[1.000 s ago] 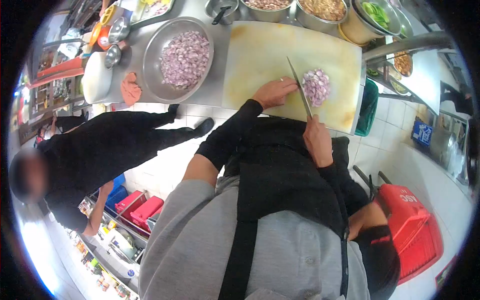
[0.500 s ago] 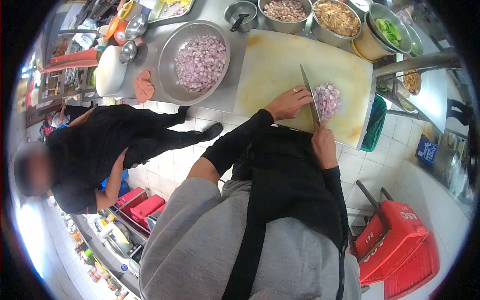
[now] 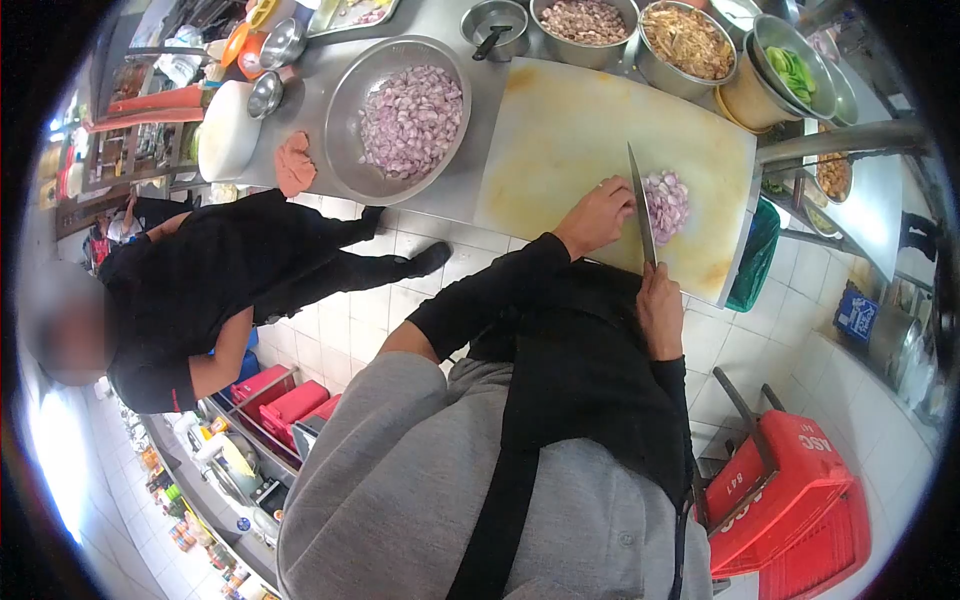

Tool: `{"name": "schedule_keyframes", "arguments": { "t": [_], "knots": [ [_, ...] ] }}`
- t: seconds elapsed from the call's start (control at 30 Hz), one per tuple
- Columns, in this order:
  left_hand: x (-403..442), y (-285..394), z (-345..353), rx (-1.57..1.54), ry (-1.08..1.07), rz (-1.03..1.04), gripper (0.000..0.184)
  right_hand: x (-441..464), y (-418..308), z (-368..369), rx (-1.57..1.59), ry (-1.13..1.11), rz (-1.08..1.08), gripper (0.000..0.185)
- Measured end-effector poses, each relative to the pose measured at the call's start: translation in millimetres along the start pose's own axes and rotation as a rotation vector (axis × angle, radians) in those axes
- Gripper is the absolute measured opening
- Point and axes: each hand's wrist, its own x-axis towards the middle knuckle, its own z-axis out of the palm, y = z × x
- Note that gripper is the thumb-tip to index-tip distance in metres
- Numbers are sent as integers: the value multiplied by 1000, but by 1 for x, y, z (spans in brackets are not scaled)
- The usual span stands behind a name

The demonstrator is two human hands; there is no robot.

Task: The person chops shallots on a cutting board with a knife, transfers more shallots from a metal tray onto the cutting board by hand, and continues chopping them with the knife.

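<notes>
My right hand (image 3: 660, 312) is closed round the handle of a long knife (image 3: 641, 200), whose blade points away from me over the cutting board (image 3: 560, 130). Just left of the blade, my left hand (image 3: 598, 215) rests on the board with its fingers curled together; whatever is under them is hidden. A small pile of chopped shallots (image 3: 665, 205) lies against the blade's right side. Left of the board stands a wide metal bowl (image 3: 345, 130) holding many more cut shallots (image 3: 412, 120).
Metal pots (image 3: 586, 50) of food line the board's far edge, with stacked bowls (image 3: 800, 85) at the right. A cloth (image 3: 295, 165) lies left of the bowl. Another person (image 3: 230, 260) stands at the left. Red crates (image 3: 780, 480) are at the lower right.
The view has shifted, so the board and bowl sit further right and lower than a second ago. The other person's arm has moved. My hands keep about the same places beside the pile.
</notes>
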Motion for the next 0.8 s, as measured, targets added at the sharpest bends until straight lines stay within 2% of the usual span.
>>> {"name": "schedule_keyframes", "arguments": {
  "t": [0.17, 0.23, 0.33, 0.4, 0.47, 0.5, 0.57, 0.67, 0.8],
  "knots": [
    [3, 2, -10, -76, -59, 1, 17, 3, -3, 1, -4, -27, 27, 29],
    [4, -13, -13, -11, -91, 144, 19, 2, 4, 4, -25, -36, 0, 25],
    [7, -50, -9, 46, -144, 372, 25, 0, 34, 28, -67, 86, -239, 23],
    [15, -44, -18, 52, -275, 301, 28, -2, 26, 20, -78, 58, -179, 25],
    [16, -43, -18, 128, -291, 307, 35, -1, -2, -1, -58, -22, 39, 27],
    [15, -43, -19, 121, -273, 324, 34, -2, -3, -1, -60, -21, 55, 28],
    [14, -43, -20, 125, -229, 347, 30, 0, -3, -1, -55, -23, 66, 30],
    [13, -43, -19, 160, -260, 300, 39, -4, -14, -13, -131, 22, 36, 31],
    [11, -46, -16, 195, -239, 307, 41, -9, -16, -21, -125, 22, -39, 29]
  ]
}}
